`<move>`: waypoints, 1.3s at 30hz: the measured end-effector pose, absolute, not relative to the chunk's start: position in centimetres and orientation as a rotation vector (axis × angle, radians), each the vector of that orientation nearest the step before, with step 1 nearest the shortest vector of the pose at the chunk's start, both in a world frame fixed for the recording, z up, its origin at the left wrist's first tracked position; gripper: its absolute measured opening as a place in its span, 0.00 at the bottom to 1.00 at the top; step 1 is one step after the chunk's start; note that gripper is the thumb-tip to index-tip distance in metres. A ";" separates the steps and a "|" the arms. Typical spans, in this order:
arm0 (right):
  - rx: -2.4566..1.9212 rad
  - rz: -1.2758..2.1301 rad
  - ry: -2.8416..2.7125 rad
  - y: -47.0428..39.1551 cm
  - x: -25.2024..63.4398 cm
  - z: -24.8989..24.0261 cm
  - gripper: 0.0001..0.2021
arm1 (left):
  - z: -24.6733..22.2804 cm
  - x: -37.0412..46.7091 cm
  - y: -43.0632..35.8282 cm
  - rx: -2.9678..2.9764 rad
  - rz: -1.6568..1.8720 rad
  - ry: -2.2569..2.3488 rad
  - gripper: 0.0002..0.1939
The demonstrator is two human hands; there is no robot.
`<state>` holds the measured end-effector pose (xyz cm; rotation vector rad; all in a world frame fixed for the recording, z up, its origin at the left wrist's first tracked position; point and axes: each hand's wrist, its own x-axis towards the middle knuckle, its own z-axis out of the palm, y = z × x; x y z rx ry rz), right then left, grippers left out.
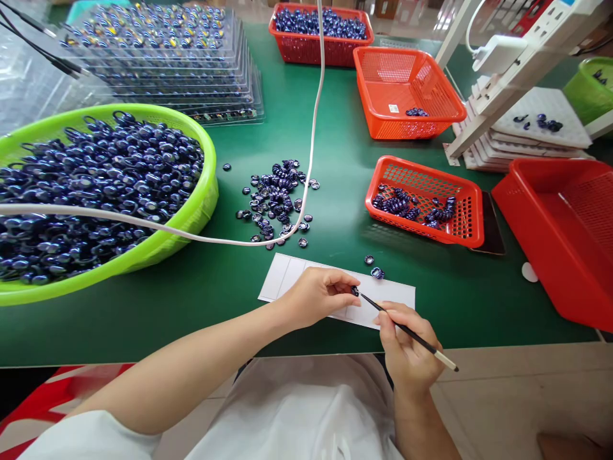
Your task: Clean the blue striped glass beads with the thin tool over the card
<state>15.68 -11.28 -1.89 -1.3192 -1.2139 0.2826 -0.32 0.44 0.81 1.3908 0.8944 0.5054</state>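
Over a white paper sheet [287, 278] near the table's front edge, my left hand [318, 295] pinches a small dark blue piece [355, 291] between thumb and fingertips. My right hand [412, 345] grips a thin black brush [412, 333] with a pale end, and its tip touches or nearly touches that piece. Two more dark pieces lie just beyond, one on the green table [368, 260] and another at the sheet's upper edge [377, 273]. A loose pile of similar pieces [278, 191] is spread on the table beyond my left hand.
A green basket [211, 185] heaped with dark pieces stands left, stacked clear trays [253, 96] behind it. A white cable [313, 128] crosses the pile. Red baskets [472, 217] [378, 121] [297, 51], a red bin [541, 255] and a power strip [507, 76] are beyond and right.
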 end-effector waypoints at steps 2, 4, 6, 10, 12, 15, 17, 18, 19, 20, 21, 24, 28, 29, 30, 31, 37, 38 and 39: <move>-1.330 0.283 -1.222 -11.3 15.7 -1.9 0.13 | 0.9 -0.3 0.4 1.387 0.506 0.892 0.13; -1.334 0.276 -1.240 -11.3 15.7 -1.9 0.13 | 1.0 -0.3 0.4 1.380 0.504 0.893 0.13; -1.329 0.257 -1.260 -11.3 15.8 -1.9 0.14 | 1.1 -0.3 0.4 1.375 0.501 0.893 0.13; -1.308 0.249 -1.313 -11.3 16.0 -1.8 0.16 | 0.9 -0.4 0.4 1.385 0.520 0.885 0.14; -1.305 0.249 -1.346 -11.3 16.1 -1.8 0.15 | 0.9 -0.4 0.4 1.399 0.530 0.880 0.14; -1.299 0.218 -1.423 -11.2 16.3 -1.8 0.15 | 0.8 -0.3 0.4 1.407 0.541 0.883 0.13; -1.290 0.171 -1.473 -11.1 16.3 -1.8 0.15 | 0.8 -0.3 0.4 1.403 0.550 0.893 0.13; -1.287 0.144 -1.481 -11.1 16.3 -1.8 0.16 | 0.8 -0.2 0.3 1.402 0.553 0.896 0.13; -1.288 0.124 -1.474 -11.1 16.3 -1.9 0.16 | 0.8 -0.2 0.3 1.401 0.555 0.897 0.13; -1.292 0.115 -1.455 -11.1 16.2 -1.9 0.15 | 0.8 -0.2 0.3 1.403 0.555 0.895 0.14; -1.297 0.117 -1.424 -11.1 16.1 -1.9 0.15 | 0.8 -0.1 0.3 1.406 0.554 0.890 0.14; -1.291 0.149 -1.341 -11.2 15.9 -2.0 0.15 | 0.7 -0.1 0.1 1.416 0.563 0.871 0.14; -1.299 0.152 -1.344 -11.2 15.9 -1.9 0.15 | 0.5 -0.1 0.1 1.398 0.570 0.857 0.14; -1.307 0.149 -1.363 -11.2 16.0 -1.9 0.14 | 0.5 -0.2 0.0 1.391 0.568 0.855 0.14; -1.309 0.149 -1.385 -11.2 16.0 -1.8 0.13 | 0.4 -0.2 0.0 1.388 0.569 0.851 0.15; -1.308 0.152 -1.407 -11.2 16.1 -1.8 0.12 | 0.4 -0.2 0.1 1.389 0.572 0.847 0.15; -1.301 0.192 -1.427 -11.0 16.2 -1.7 0.12 | 0.3 -0.3 0.1 1.416 0.596 0.839 0.15; -1.301 0.194 -1.422 -11.0 16.2 -1.7 0.12 | 0.3 -0.3 0.1 1.418 0.596 0.840 0.15; -1.300 0.190 -1.423 -11.0 16.2 -1.7 0.13 | 0.3 -0.2 0.1 1.418 0.596 0.843 0.15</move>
